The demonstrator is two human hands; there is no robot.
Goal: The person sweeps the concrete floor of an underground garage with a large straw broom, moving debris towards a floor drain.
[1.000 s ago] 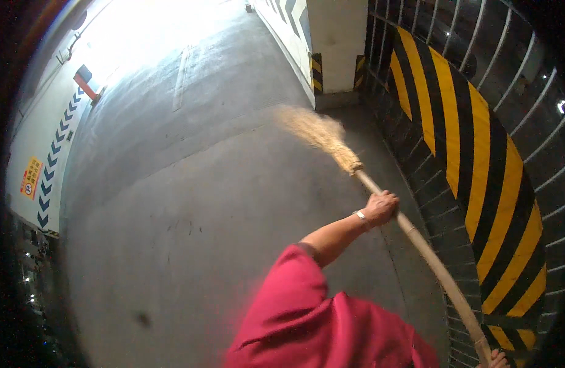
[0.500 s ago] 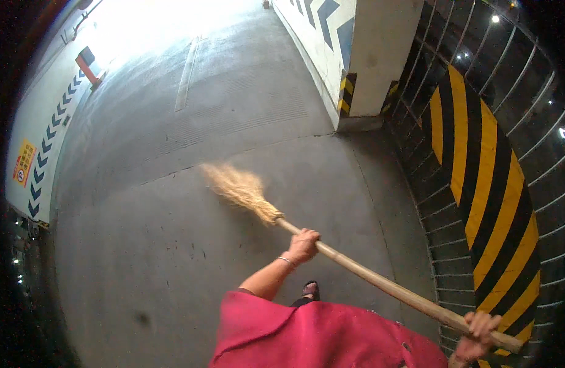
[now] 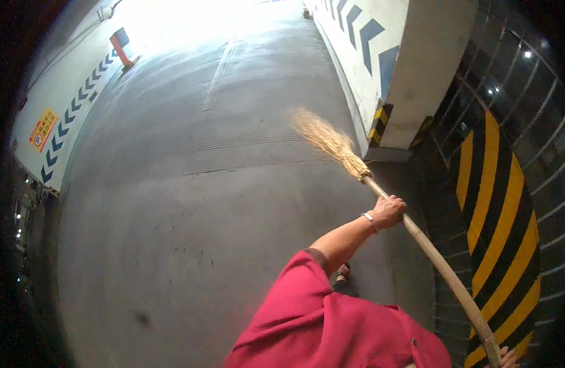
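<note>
A broom (image 3: pixel 334 145) with straw-coloured bristles and a long pale wooden handle slants from the middle of the view down to the lower right. My left hand (image 3: pixel 390 211), with a band on its wrist, is closed around the handle just below the bristle head. Near the handle's far end, at the bottom right edge, my right hand (image 3: pixel 509 358) is wrapped on the shaft, mostly cut off by the frame. The bristles point up and left over the grey floor, slightly blurred; I cannot tell whether they touch it.
A metal fence (image 3: pixel 549 178) with a black-and-yellow striped panel (image 3: pixel 500 227) runs along my right. Ahead of it stands a white pillar (image 3: pixel 426 80) with a striped corner guard. A white wall with dark chevrons (image 3: pixel 65 130) and an orange-red post (image 3: pixel 119 50) line the left.
The broom head and my left hand have swung right and forward, away from me. My right hand has dropped toward the bottom right edge. The view has shifted a little to the left.
</note>
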